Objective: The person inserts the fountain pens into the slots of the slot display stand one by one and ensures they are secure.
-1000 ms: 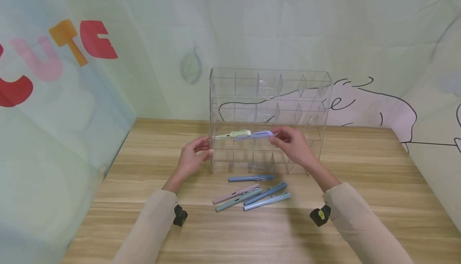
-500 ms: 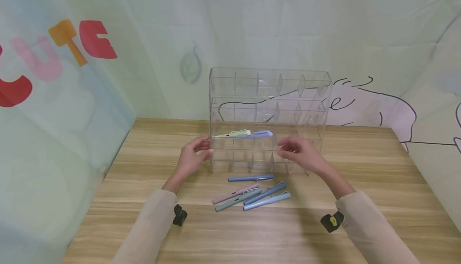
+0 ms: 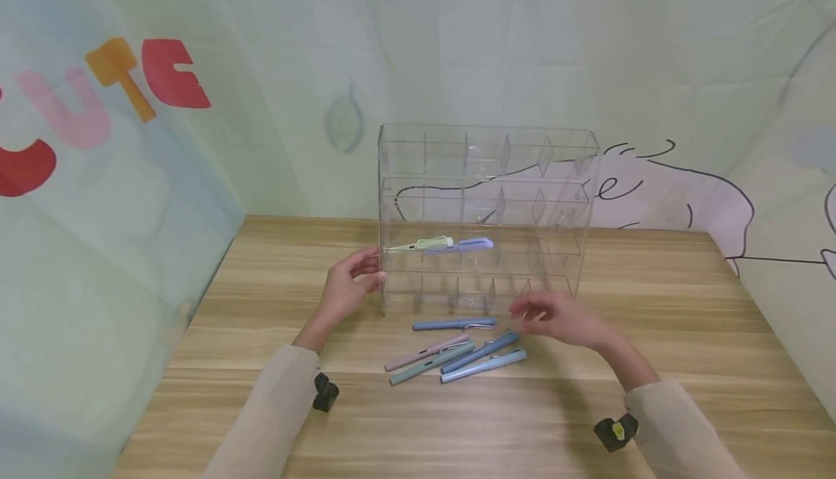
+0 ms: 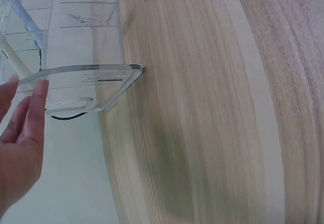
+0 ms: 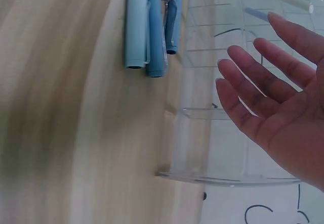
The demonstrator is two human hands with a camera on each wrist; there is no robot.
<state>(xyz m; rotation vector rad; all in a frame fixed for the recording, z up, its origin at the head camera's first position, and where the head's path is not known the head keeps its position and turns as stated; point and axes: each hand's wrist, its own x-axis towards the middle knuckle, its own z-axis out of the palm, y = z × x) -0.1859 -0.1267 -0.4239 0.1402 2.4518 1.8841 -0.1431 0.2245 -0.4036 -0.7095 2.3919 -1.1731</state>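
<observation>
In the head view, my left hand touches the left side of a clear acrylic rack with fairly straight fingers. The left wrist view shows those fingertips against the rack's side panel. A pale yellow-green pen and a periwinkle-blue pen lie end to end on one of the rack's shelves. My right hand hovers before the rack's lower right, holding nothing, its fingers loosely bent. Closest to it are a dark blue pen and a light blue pen on the table.
Also on the wooden table lie a blue pen right before the rack, a pinkish-mauve pen and a teal pen. A printed cloth backdrop hangs behind the rack and to the left.
My right hand has let go of the periwinkle pen, which stays on the shelf, and has moved down and to the right. The left hand keeps its place.
</observation>
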